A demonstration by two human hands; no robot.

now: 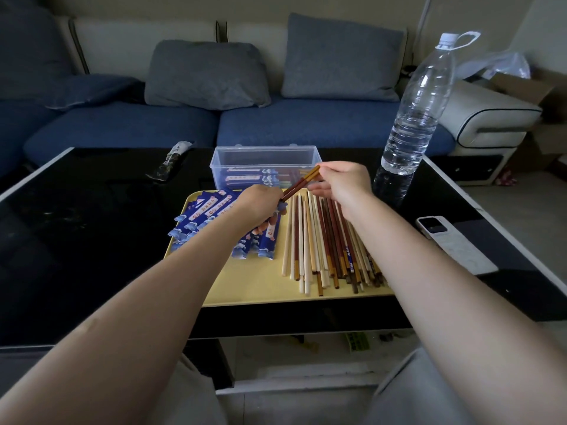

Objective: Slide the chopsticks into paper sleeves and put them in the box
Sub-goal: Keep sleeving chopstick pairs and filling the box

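Two hands (259, 200) (343, 182) on one chopstick pair (302, 183), water bottle (414, 118) beside.

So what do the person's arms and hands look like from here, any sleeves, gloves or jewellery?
Both forearms are bare all the way back to the bottom edge of the frame: no sleeves, no gloves. The left hand and right hand show no rings, and neither wrist carries a watch or band. Grey fabric at the bottom of the frame looks like trousers on the knees.

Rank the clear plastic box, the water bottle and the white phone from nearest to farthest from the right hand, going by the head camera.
From the right hand:
1. Clear plastic box, just left of it and behind the tray.
2. Water bottle, to its right, standing on the table.
3. White phone, farther right, lying near the table edge.
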